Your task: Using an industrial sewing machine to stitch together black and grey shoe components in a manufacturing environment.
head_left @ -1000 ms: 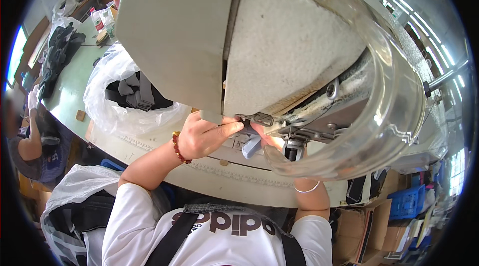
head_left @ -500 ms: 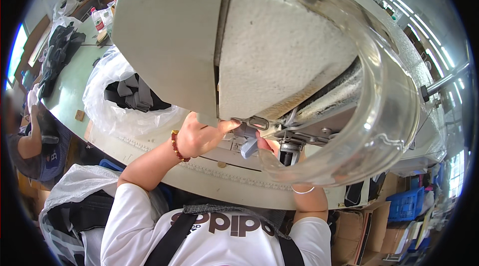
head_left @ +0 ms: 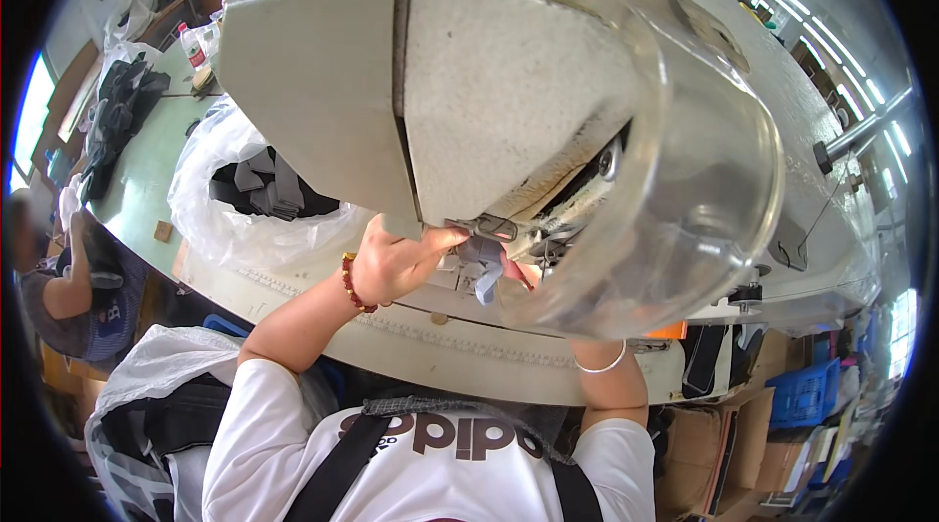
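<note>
1. Two bare hands worked at one sewing machine (head_left: 323,82); one clear guard (head_left: 719,160) curved before its right side.
2. One grey cloth (head_left: 479,250), with one paler strip (head_left: 487,285) hanging from it, lay under the machine's head, between the two hands.
3. The left hand (head_left: 393,263) had its fingers curled and its index fingertip on the cloth's left edge; whether the thumb pinched it, I could not tell.
4. The right hand (head_left: 515,271) was mostly hidden behind the guard, a fingertip showing just beside the strip; its grip could not be told.
5. One beaded bracelet (head_left: 351,285) circled the left wrist, one white bangle (head_left: 603,363) the right.
6. On the table (head_left: 499,380) sat one open white plastic bag (head_left: 323,236) holding several black and grey pieces (head_left: 274,189), too overlapped to count.
7. One co-worker (head_left: 73,297) was at the far left; one blue basket (head_left: 807,395) stood at the right.
</note>
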`<move>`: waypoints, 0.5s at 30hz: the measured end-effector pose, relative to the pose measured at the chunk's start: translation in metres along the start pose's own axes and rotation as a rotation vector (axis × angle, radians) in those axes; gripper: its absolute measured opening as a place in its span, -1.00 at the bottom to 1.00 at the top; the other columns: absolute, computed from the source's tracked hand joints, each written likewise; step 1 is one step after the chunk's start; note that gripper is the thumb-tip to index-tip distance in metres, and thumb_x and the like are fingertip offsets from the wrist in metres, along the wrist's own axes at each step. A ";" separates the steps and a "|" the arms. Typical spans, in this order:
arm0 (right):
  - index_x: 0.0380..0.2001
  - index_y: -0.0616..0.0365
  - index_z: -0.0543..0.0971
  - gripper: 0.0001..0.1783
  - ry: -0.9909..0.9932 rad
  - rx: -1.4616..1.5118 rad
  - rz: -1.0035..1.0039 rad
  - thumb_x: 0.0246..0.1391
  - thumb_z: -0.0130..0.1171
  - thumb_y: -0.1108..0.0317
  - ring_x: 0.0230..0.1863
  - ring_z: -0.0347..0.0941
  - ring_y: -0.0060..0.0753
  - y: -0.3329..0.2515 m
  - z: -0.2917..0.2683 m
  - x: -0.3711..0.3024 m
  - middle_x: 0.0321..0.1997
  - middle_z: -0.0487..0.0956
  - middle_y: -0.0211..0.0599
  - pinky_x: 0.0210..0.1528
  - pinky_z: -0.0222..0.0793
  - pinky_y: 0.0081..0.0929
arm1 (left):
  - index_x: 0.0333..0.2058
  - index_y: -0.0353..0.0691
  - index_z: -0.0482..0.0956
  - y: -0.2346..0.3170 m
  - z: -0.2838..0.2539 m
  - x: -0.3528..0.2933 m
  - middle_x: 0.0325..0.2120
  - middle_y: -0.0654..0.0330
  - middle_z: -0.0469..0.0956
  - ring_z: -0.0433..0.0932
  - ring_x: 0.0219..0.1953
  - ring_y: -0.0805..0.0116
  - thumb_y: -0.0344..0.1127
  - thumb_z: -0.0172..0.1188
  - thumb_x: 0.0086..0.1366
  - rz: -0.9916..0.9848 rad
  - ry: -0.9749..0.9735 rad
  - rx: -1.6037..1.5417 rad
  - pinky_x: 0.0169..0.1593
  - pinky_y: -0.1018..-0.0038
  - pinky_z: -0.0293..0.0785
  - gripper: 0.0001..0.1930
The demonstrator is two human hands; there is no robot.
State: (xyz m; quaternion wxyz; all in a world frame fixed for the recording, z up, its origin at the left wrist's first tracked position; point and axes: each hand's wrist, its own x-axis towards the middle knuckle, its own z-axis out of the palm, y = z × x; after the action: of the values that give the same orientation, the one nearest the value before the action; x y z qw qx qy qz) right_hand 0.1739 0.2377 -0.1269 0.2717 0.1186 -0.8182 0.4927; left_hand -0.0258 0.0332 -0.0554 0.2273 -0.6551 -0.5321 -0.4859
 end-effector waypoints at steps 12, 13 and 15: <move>-0.07 0.23 0.67 -0.68 0.091 -0.589 -0.191 0.04 0.30 0.57 0.01 0.69 -0.14 -0.056 0.003 0.043 0.07 0.72 -0.14 0.12 0.57 -0.18 | -0.24 -0.26 0.76 -0.008 0.001 -0.010 -0.29 0.12 0.75 0.72 -0.32 0.17 -0.67 0.32 0.03 -0.018 -0.052 -0.009 -0.29 0.38 0.62 -0.70; -0.11 0.21 0.68 -0.69 0.102 -0.664 -0.257 0.03 0.29 0.59 -0.02 0.70 -0.14 -0.062 0.002 0.046 0.01 0.73 -0.15 0.05 0.58 -0.20 | -0.24 -0.26 0.76 -0.011 0.002 -0.011 -0.30 0.12 0.75 0.72 -0.34 0.18 -0.67 0.32 0.03 -0.026 -0.058 -0.031 -0.31 0.40 0.62 -0.71; -0.17 0.17 0.70 -0.71 0.151 -0.632 -0.226 0.00 0.27 0.62 -0.09 0.70 -0.13 -0.068 0.000 0.049 -0.10 0.75 -0.17 -0.10 0.60 -0.24 | -0.24 -0.26 0.76 -0.016 0.005 -0.014 -0.31 0.12 0.75 0.71 -0.36 0.19 -0.65 0.33 0.05 -0.018 -0.038 -0.058 -0.34 0.42 0.61 -0.72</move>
State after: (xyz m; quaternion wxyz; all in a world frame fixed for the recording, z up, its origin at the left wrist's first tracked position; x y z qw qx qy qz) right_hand 0.1647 0.2081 -0.0486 0.4078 0.0817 -0.8896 0.1890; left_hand -0.0375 0.0361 -0.0729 0.1934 -0.6658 -0.5278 -0.4906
